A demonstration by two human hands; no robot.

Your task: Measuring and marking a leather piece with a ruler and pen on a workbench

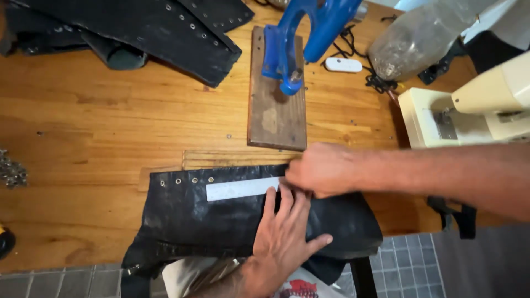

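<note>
At the near edge of the wooden tabletop (99,121), the left hand (284,232) lies flat, fingers spread open, on a black leather piece (187,218) that hangs over the edge. The right hand (320,170) is curled shut, pinching the end of a metal ruler (240,189) lying along the row of eyelets (186,180). Near the far right corner a clear plastic bag (414,38) holds small metal bits, beside a blue press (301,38) on its board.

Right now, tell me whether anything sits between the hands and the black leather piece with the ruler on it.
Nothing visible does. The left hand lies flat on the black leather piece, and the right hand is at the end of the metal ruler lying on it.
</note>
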